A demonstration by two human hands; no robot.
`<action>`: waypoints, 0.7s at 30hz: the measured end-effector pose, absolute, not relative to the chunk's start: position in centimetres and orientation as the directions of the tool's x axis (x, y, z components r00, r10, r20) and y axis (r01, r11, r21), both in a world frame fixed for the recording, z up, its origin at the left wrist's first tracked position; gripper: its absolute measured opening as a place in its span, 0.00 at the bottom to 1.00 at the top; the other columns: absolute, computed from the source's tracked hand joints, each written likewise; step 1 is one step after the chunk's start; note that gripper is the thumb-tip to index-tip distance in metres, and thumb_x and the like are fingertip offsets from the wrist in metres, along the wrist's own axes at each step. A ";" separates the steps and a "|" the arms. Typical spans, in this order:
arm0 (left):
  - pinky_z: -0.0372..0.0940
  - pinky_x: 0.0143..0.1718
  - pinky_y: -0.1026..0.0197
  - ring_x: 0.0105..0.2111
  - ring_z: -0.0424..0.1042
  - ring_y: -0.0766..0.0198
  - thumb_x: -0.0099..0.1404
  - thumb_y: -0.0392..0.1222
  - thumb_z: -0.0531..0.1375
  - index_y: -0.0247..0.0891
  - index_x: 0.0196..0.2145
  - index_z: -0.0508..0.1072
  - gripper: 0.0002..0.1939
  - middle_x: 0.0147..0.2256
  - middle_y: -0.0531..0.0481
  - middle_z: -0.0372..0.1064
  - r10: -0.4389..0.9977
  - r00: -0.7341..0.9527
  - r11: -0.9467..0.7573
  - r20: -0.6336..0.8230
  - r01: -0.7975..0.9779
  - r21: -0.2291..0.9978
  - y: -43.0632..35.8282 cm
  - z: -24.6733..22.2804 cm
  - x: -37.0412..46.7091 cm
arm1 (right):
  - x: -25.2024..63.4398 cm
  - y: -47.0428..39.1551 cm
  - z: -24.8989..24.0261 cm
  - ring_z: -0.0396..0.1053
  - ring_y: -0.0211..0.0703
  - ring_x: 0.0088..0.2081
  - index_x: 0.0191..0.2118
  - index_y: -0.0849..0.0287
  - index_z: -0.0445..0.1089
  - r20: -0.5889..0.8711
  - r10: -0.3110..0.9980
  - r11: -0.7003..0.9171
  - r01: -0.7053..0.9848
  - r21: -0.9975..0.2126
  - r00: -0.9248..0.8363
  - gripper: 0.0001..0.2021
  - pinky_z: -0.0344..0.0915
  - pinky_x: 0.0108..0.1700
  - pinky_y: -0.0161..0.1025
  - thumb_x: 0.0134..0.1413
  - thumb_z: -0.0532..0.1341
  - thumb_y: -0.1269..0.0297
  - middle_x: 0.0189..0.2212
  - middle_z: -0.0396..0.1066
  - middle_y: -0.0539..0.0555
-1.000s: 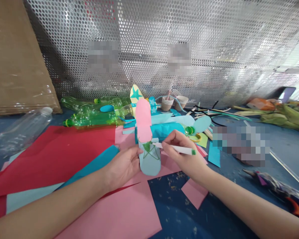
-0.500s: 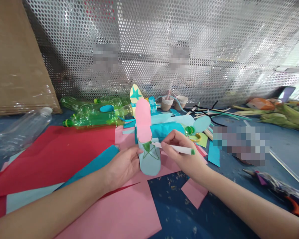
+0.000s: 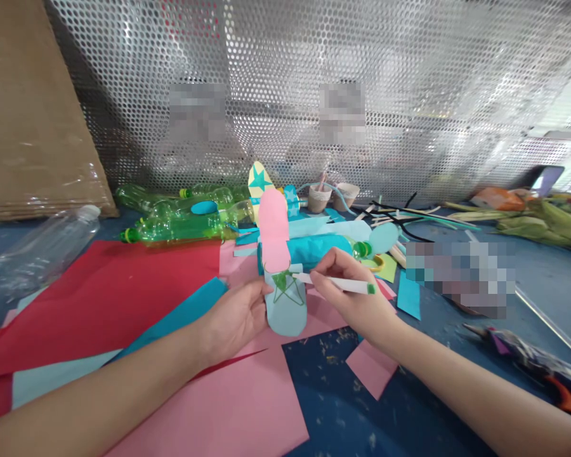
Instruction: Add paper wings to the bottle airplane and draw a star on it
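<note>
My right hand [image 3: 349, 285] grips a white marker [image 3: 347, 284] with a green end. The marker's tip touches a star outline, partly filled with green, on a light blue rounded paper piece [image 3: 287, 317]. My left hand [image 3: 238, 317] holds that piece by its left edge, with the thumb on it. A pink rounded flap [image 3: 273, 219] stands above the light blue piece. Behind them lies a blue-wrapped bottle [image 3: 318, 249] with a green cap. A cream paper piece with a blue star [image 3: 258, 181] rises farther back.
Red paper [image 3: 162, 279] and pink paper [image 3: 228, 406] spread at left and front. Green bottles [image 3: 181, 227] and a clear bottle [image 3: 47, 251] lie at the left. Two small pots [image 3: 318, 198] stand by the perforated metal wall. Orange-handled pliers [image 3: 518, 352] and a glue stick [image 3: 552, 327] lie right.
The green fill has spread a little toward the star's upper right. My right hand and the marker have shifted very slightly; my left hand stays in place.
</note>
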State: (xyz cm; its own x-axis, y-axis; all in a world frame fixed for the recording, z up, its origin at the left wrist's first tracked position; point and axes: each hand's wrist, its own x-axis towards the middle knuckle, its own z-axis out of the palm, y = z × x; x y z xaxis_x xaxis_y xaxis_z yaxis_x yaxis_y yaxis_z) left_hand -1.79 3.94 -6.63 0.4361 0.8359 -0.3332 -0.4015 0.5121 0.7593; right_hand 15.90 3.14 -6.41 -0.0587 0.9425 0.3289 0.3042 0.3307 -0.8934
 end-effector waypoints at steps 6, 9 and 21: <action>0.61 0.55 0.53 0.49 0.72 0.54 0.60 0.29 0.53 0.33 0.36 0.77 0.13 0.39 0.44 0.78 0.836 0.447 0.504 -0.318 -0.398 0.767 4.0 -6.6 -1.8 | 16.0 3.1 -6.5 0.56 0.36 0.23 0.25 0.55 0.60 0.336 0.940 0.338 0.304 -0.891 -0.062 0.06 0.52 0.24 0.35 0.49 0.58 0.65 0.20 0.62 0.45; 0.59 0.56 0.53 0.50 0.71 0.54 0.59 0.30 0.55 0.33 0.36 0.77 0.12 0.39 0.44 0.78 0.834 0.472 0.495 -0.287 -0.408 0.767 4.0 -6.7 -1.9 | 16.0 3.1 -6.5 0.55 0.35 0.22 0.25 0.55 0.59 0.333 0.941 0.337 0.302 -0.892 -0.066 0.07 0.51 0.23 0.34 0.49 0.58 0.66 0.19 0.60 0.45; 0.64 0.51 0.55 0.43 0.74 0.57 0.61 0.29 0.53 0.34 0.36 0.77 0.13 0.37 0.45 0.78 0.842 0.408 0.510 -0.353 -0.393 0.765 3.9 -6.5 -1.7 | 16.0 3.0 -6.4 0.53 0.34 0.21 0.25 0.55 0.59 0.328 0.943 0.330 0.319 -0.888 -0.060 0.07 0.49 0.23 0.34 0.49 0.58 0.66 0.19 0.60 0.44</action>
